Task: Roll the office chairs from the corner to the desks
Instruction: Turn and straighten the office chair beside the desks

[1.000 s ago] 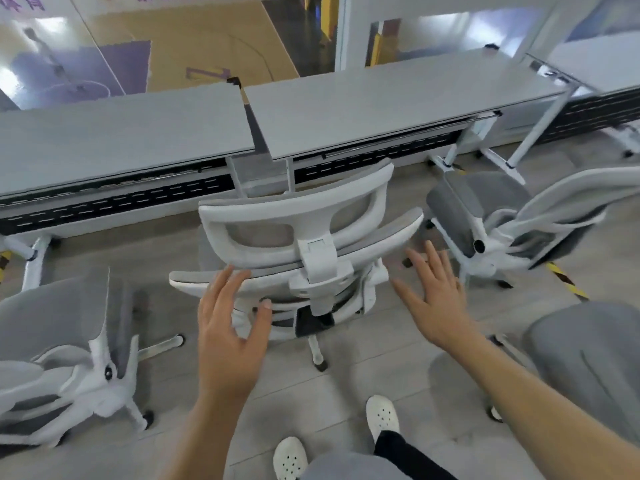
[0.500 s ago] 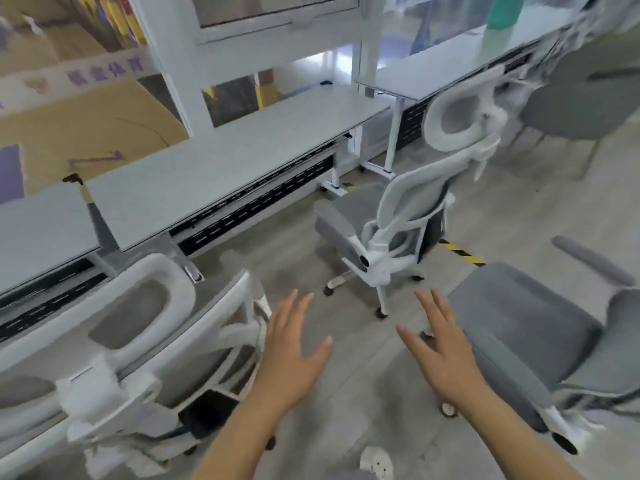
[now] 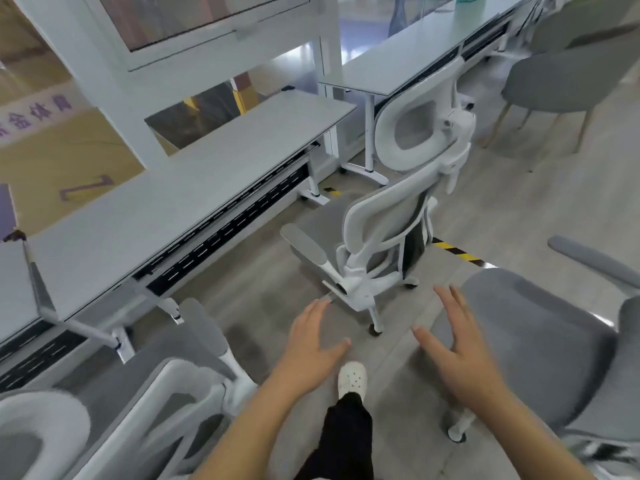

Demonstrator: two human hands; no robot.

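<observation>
Mid-frame, white office chair (image 3: 391,230) stands near long surface (image 3: 194,202). Left hand (image 3: 311,348) and right hand (image 3: 460,355) spread, holding nothing. Risk: grey chair (image 3: 540,344) at lower right crowds walkway, foot could clip caster.

Desks (image 3: 194,216): smooth, matt pale-grey tops; white painted metal legs; black perforated metal tray under the front edge.
Middle office chair (image 3: 391,216): glossy white plastic frame, grey mesh back and headrest, grey woven cloth seat and armrest pads.
Right chair seat (image 3: 530,344): matt grey cloth (fine weave, slightly fuzzy).
Left chair (image 3: 145,393): white plastic shell, grey cloth.
Shell chairs (image 3: 561,74) at far right corner: grey felt-like cloth, pale wooden legs.
Floor (image 3: 502,202): matt grey wood-grain planks.
Shoe (image 3: 352,379): white moulded rubbery plastic, perforated.
</observation>
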